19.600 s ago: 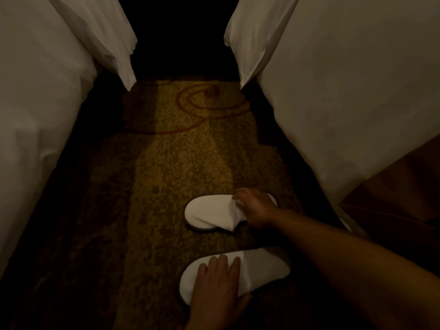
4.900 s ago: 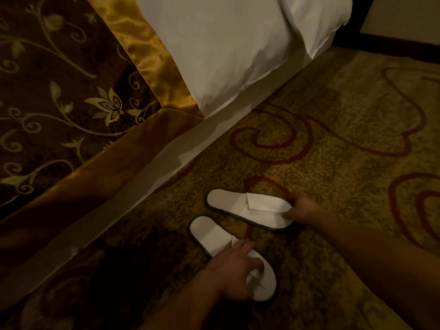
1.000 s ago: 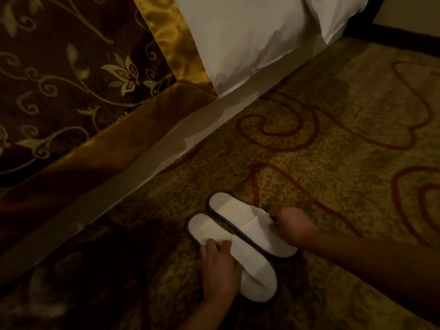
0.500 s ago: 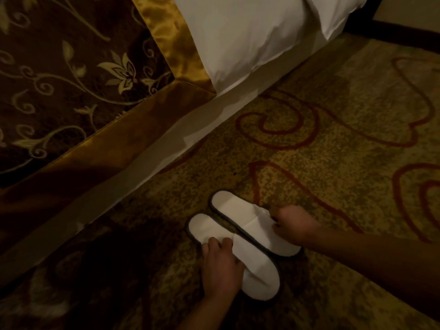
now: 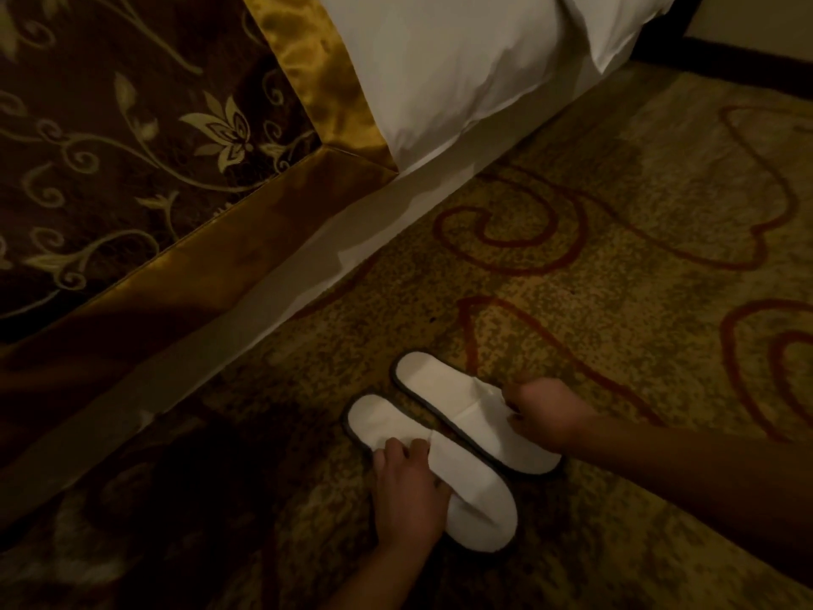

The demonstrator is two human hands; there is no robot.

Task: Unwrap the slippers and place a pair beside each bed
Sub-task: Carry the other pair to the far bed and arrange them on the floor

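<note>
Two white slippers with dark edging lie side by side on the patterned carpet, heels pointing toward the bed (image 5: 246, 319). My left hand (image 5: 407, 495) rests on the near slipper (image 5: 475, 499), fingers curled at the edge of its upper band. My right hand (image 5: 543, 411) pinches the upper band of the far slipper (image 5: 444, 389). No wrapping is visible on either slipper.
The bed runs diagonally across the upper left, with a brown floral runner (image 5: 132, 138) edged in gold satin and a white duvet (image 5: 462, 59). Gold carpet with red swirls (image 5: 616, 266) stretches to the right. A dark skirting board (image 5: 748, 59) lines the far wall.
Since the older frames, the slippers have been drawn together into a parallel pair beside this bed. Over the last second both hands stay on the bands; the pair has barely shifted.
</note>
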